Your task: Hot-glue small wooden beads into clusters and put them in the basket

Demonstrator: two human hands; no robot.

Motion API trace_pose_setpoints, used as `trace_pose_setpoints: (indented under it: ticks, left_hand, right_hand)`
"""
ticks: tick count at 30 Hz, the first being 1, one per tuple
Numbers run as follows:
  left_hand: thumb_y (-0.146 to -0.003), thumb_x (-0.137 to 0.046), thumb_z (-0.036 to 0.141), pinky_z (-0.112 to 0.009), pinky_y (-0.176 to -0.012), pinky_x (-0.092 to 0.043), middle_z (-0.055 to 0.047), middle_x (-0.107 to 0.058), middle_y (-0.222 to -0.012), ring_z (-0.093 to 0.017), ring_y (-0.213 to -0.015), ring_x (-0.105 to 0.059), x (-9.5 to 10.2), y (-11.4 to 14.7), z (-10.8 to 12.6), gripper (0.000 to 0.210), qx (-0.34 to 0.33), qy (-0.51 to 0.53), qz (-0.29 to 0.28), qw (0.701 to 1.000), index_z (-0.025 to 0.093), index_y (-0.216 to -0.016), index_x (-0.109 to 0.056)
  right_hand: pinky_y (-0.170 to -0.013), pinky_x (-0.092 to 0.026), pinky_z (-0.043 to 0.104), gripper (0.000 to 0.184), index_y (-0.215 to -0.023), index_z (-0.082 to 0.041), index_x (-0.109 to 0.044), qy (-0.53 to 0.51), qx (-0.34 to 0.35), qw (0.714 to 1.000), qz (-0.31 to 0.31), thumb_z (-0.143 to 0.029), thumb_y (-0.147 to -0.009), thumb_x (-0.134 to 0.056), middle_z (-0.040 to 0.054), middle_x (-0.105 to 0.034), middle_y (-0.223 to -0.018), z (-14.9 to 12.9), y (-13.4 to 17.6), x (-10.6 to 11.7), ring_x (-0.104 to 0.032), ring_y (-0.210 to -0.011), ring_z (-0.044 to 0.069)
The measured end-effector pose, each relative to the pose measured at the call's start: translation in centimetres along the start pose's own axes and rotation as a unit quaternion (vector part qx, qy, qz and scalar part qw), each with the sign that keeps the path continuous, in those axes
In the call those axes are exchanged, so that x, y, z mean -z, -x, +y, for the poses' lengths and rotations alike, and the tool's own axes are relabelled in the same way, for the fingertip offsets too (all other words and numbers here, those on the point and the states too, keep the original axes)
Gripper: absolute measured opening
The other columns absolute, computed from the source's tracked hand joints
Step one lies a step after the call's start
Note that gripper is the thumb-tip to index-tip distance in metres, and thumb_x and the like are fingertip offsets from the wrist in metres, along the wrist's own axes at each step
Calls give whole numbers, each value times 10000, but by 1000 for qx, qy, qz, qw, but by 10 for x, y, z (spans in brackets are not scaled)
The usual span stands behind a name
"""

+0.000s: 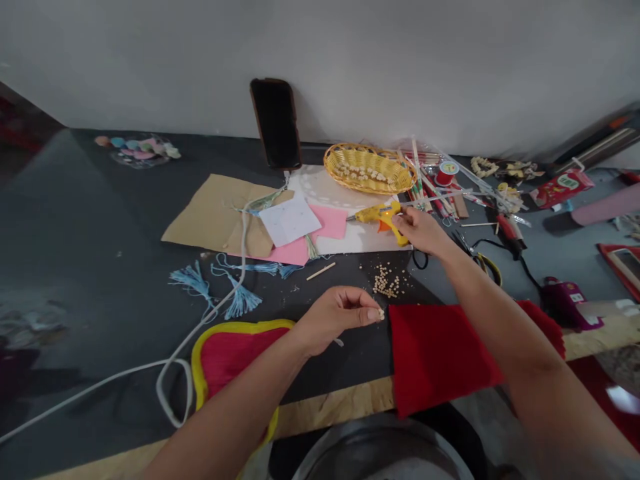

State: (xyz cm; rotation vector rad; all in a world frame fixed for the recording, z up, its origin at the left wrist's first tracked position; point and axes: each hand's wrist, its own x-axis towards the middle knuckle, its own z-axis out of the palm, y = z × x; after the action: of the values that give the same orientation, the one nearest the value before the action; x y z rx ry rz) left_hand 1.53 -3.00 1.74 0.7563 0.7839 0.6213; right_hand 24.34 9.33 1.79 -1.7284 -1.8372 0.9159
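My left hand (345, 315) is closed in a pinch on a small pale bead-like piece (381, 314), held above the dark table near its front edge. My right hand (417, 229) grips the handle of a yellow glue gun (377, 213), whose nozzle points left over the pink and white papers. Between the two hands lies a scatter of small tan beads or discs (386, 283). Just right of my left hand is a red cloth (435, 353), partly covered by my right forearm. Behind the glue gun stands a yellow wicker basket (370, 170) with small pale pieces in it.
A phone (277, 123) leans against the wall. Blue tassels (243, 300), a white cord (243, 247) and brown paper (210, 217) lie left. Scissors (470, 250), red thread (446, 173) and a black cable (530, 273) are at right. A yellow-edged pink piece (235, 357) lies under my left forearm.
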Motion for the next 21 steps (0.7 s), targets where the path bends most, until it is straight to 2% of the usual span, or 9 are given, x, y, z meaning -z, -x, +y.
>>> trace_pose_setpoints:
  ticks: [2, 5, 9, 11, 13, 14, 16, 18, 21]
  left_hand:
    - [-620, -821, 316, -217, -604, -403, -26, -674, -661, -101, -612, -540, 1, -1, 0, 210, -29, 13, 33, 999, 140, -672, -719]
    - [-623, -818, 329, -211, -568, -384, -17, -660, -663, -83, -571, -498, 2, -3, 2, 223, -59, 52, 102, 992, 141, -669, -709]
    - [-609, -829, 304, -207, -555, -393, -11, -643, -660, -75, -555, -479, 6, -6, 6, 212, -86, 112, 144, 980, 146, -668, -701]
    - [-629, -819, 278, -199, -561, -399, -9, -642, -677, -69, -564, -479, 8, -6, 7, 181, -96, 127, 144, 977, 147, -667, -700]
    - [-646, -809, 257, -188, -568, -399, -4, -637, -687, -65, -581, -483, 10, -6, 8, 161, -100, 137, 142, 975, 147, -654, -691]
    - [-648, -807, 249, -185, -570, -399, -1, -631, -681, -65, -589, -486, 10, -6, 8, 159, -101, 141, 142, 975, 146, -646, -686]
    - [-645, -809, 242, -183, -574, -400, 5, -623, -668, -66, -596, -488, 10, -6, 9, 163, -99, 149, 144, 973, 146, -634, -678]
    - [-633, -817, 248, -185, -575, -400, 6, -625, -664, -67, -594, -490, 10, -6, 9, 172, -96, 154, 147, 972, 147, -639, -678]
    - [-612, -831, 264, -188, -573, -398, -3, -639, -675, -67, -584, -488, 12, -8, 8, 194, -97, 153, 152, 972, 144, -651, -684]
  right_hand:
    - [-661, -482, 294, 324, -971, -157, -625, 97, 5, 995, 20, -460, -881, -553, 99, -705, -858, 4, 0, 6, -661, -772, 213]
    - [-728, -488, 349, 308, -1037, -143, -636, 172, 25, 983, 55, -396, -892, -536, 131, -702, -986, 4, 8, 17, -655, -840, 242]
    - [-752, -494, 361, 212, -1024, -151, -628, 189, 135, 966, 116, -279, -890, -525, 132, -652, -1114, -12, 40, 26, -633, -806, 207]
    - [-774, -497, 359, 177, -1012, -165, -619, 177, 176, 962, 108, -254, -900, -516, 117, -650, -1086, -21, 63, 22, -629, -808, 198]
    - [-767, -511, 341, 157, -1021, -175, -606, 154, 198, 967, 50, -236, -907, -518, 99, -662, -1021, -25, 87, 11, -638, -830, 197]
    - [-768, -520, 333, 143, -1019, -177, -601, 145, 211, 967, 3, -214, -903, -526, 90, -668, -984, -24, 97, 4, -643, -851, 199]
    - [-803, -528, 351, 110, -982, -175, -596, 149, 233, 960, -46, -171, -901, -521, 93, -671, -963, -17, 111, -10, -641, -903, 215]
    - [-837, -530, 388, 111, -960, -172, -595, 173, 248, 952, -52, -145, -903, -504, 107, -669, -965, -8, 117, -21, -630, -935, 235]
    - [-852, -531, 415, 157, -983, -163, -599, 214, 257, 942, -14, -106, -901, -477, 120, -661, -984, 4, 114, -28, -616, -945, 246]
